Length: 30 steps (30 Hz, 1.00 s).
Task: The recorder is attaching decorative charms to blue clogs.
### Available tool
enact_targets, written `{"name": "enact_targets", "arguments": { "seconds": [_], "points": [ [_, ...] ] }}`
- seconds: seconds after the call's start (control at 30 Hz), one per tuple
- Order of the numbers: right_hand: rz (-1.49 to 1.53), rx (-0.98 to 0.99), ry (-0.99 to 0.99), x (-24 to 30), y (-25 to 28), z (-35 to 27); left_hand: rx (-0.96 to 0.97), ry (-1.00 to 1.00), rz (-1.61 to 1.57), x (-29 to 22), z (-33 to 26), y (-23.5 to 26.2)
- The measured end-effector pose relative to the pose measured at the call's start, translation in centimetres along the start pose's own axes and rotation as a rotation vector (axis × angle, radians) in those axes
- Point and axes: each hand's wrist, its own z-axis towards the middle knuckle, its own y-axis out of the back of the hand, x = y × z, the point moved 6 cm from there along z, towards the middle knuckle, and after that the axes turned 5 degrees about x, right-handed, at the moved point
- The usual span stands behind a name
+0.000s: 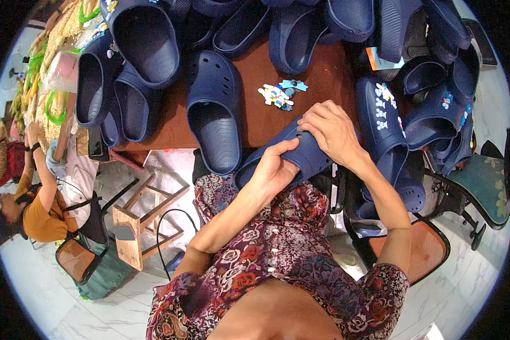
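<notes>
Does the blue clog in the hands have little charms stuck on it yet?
None visible: the navy clog held by left hand and right hand looks plain.

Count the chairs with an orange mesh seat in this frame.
2. One orange mesh chair stands at lower right, beside the person's right arm; the other is at lower left, near a seated co-worker. A green-cushioned chair on the right does not count. Others may be hidden.
</notes>
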Motion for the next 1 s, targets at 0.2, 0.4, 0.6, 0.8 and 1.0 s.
{"name": "enact_targets", "arguments": {
  "seconds": [0.2,0.4,0.6,0.8,1.0],
  "points": [
    [-0.055,0.009,-0.056,0.3,-0.2,0.8,0.033,-0.008,0.009,-0.3,0.0,-0.3],
    [-0.043,0.009,-0.087,0.0,-0.4,0.8,-0.006,-0.02,0.022,-0.2,0.2,0.1],
    [-0.018,0.01,-0.106,-0.2,-0.3,1.1,-0.017,-0.018,0.022,-0.2,0.1,-0.4],
    [0.041,0.024,-0.149,-2.1,-0.7,1.4,0.006,-0.036,0.088,0.5,0.4,0.3],
    [0.508,-0.071,-0.447,-7.1,0.1,0.3,-0.034,0.003,0.085,1.3,-0.8,0.2]
  ]
}}
